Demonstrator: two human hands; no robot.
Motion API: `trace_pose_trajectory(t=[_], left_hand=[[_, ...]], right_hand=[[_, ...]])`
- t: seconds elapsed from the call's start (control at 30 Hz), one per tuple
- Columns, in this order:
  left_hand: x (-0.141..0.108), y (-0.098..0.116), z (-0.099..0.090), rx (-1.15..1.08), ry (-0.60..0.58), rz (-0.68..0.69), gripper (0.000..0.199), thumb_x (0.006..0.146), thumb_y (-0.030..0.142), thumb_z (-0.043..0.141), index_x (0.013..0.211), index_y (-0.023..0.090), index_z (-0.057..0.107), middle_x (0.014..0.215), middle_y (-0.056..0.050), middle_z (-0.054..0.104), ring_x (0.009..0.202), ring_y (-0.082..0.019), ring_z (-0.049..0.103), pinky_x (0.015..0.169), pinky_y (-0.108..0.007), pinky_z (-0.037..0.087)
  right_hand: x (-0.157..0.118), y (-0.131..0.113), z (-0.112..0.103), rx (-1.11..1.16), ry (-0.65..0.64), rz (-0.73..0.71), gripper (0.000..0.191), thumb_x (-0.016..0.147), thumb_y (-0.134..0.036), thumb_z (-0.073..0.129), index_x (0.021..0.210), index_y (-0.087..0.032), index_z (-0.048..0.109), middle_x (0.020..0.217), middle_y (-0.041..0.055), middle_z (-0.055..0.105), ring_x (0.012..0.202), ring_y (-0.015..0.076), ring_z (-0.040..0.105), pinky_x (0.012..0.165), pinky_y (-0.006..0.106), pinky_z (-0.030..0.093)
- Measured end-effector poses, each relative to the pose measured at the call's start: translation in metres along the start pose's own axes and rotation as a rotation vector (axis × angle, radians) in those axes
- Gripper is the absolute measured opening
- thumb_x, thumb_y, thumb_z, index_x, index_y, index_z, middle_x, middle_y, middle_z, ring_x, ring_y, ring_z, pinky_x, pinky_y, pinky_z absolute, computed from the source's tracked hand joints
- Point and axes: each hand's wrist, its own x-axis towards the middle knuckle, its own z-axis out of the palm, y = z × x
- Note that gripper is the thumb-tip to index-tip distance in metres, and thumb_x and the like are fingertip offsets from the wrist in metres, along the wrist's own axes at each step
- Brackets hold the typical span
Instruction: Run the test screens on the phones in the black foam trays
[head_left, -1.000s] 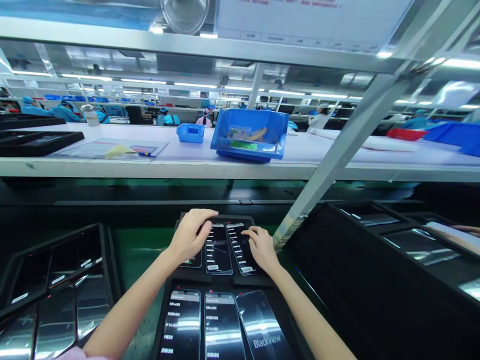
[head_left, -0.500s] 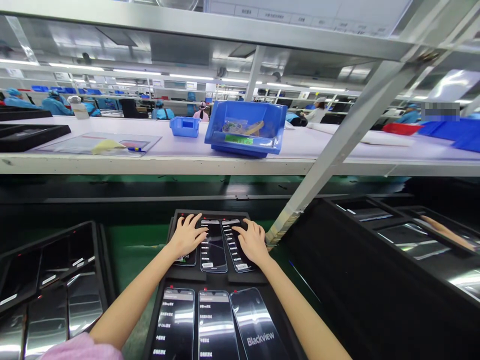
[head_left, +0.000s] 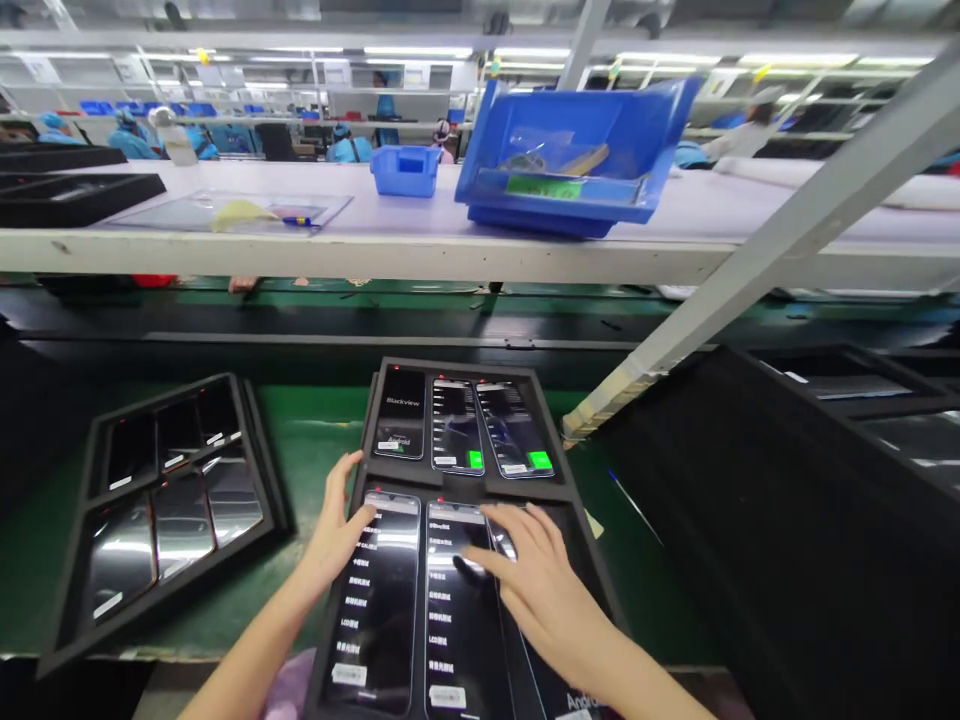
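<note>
Currently L hand (head_left: 335, 537) + R hand (head_left: 541, 585) part-open, gripping nothing, at front phones (head_left: 454, 630), blk tray (head_left: 465, 367).

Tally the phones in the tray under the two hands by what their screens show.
Phones with Android lettering: 2
Phones with text and a green block: 2
Phones with a plain text list: 2
Total: 6

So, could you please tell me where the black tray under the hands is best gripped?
Probably by both long outer edges, coming from left and right together: the tray is longer than wide, and phones fill its compartments, so these edges avoid touching them.
</note>
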Motion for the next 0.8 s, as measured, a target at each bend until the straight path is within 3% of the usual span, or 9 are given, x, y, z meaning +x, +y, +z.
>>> trace_pose_trajectory(t=[0.13, 0.33, 0.57, 0.7, 0.8], left_hand=[[-0.02, -0.011, 0.003, -0.183, -0.028, -0.101, 0.07, 0.07, 0.02, 0.047, 0.135, 0.022, 0.021, 0.142, -0.012, 0.032, 0.132, -0.027, 0.03, 0.107, -0.047, 0.027], [-0.013, -0.017, 0.011, -0.2, 0.021, -0.06, 0.077, 0.063, 0.013, 0.045, 0.135, 0.022, 0.021, 0.141, -0.01, 0.033, 0.133, -0.026, 0.027, 0.108, -0.045, 0.024], [-0.019, -0.015, 0.01, -0.139, 0.038, -0.06, 0.076, 0.067, 0.013, 0.049, 0.137, 0.025, 0.022, 0.137, -0.009, 0.037, 0.128, -0.027, 0.034, 0.103, -0.045, 0.032], [-0.008, -0.007, 0.004, 0.087, 0.043, 0.025, 0.054, 0.079, 0.025, 0.047, 0.132, 0.025, 0.034, 0.142, -0.011, 0.027, 0.129, -0.028, 0.031, 0.104, -0.05, 0.029], [0.013, 0.01, 0.001, 0.391, 0.06, 0.227, 0.037, 0.087, 0.032, 0.041, 0.122, 0.026, 0.048, 0.141, -0.009, 0.029, 0.132, -0.029, 0.024, 0.106, -0.054, 0.022]], right_hand=[[-0.007, -0.01, 0.007, -0.016, -0.006, -0.01, 0.053, 0.072, -0.003, 0.037, 0.112, -0.031, 0.058, 0.133, 0.006, 0.041, 0.126, 0.0242, 0.033, 0.104, 0.056, 0.027], [0.005, -0.002, 0.014, -0.041, -0.006, 0.037, 0.05, 0.077, -0.005, 0.036, 0.112, -0.032, 0.058, 0.133, 0.0053, 0.043, 0.125, 0.0245, 0.035, 0.103, 0.054, 0.029], [0.004, -0.002, 0.019, -0.063, 0.003, -0.004, 0.051, 0.075, -0.003, 0.037, 0.112, -0.033, 0.058, 0.131, 0.0065, 0.042, 0.125, 0.0251, 0.034, 0.101, 0.054, 0.03], [0.016, 0.009, 0.01, -0.075, 0.086, 0.004, 0.049, 0.076, -0.004, 0.036, 0.11, -0.03, 0.059, 0.128, 0.0073, 0.044, 0.122, 0.0235, 0.036, 0.101, 0.052, 0.03], [0.035, 0.033, 0.004, -0.117, 0.195, 0.122, 0.043, 0.079, -0.007, 0.034, 0.106, -0.027, 0.062, 0.122, 0.0089, 0.048, 0.117, 0.0234, 0.04, 0.1, 0.049, 0.031]])
